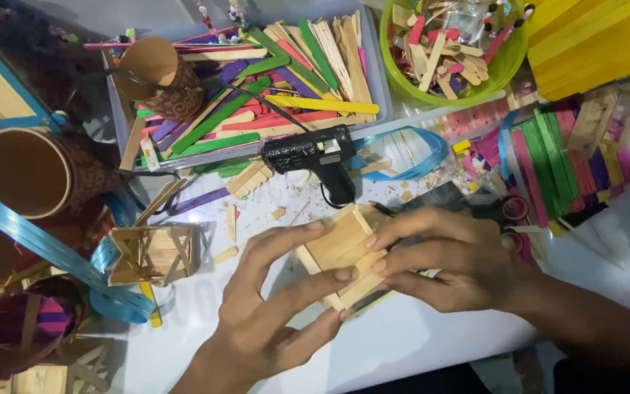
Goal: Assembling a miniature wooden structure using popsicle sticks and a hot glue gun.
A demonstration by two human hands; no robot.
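Two hands press a small panel of plain wooden craft sticks on the white desk.

The left hand (pixel 271 306) and right hand (pixel 446 259) each clamp their grip on the flat stick panel (pixel 340 252), near centre, its long axis running diagonally from near right to far left. A black glue gun (pixel 311 153) lies just beyond, before a grey tray (pixel 380 87) of coloured sticks.
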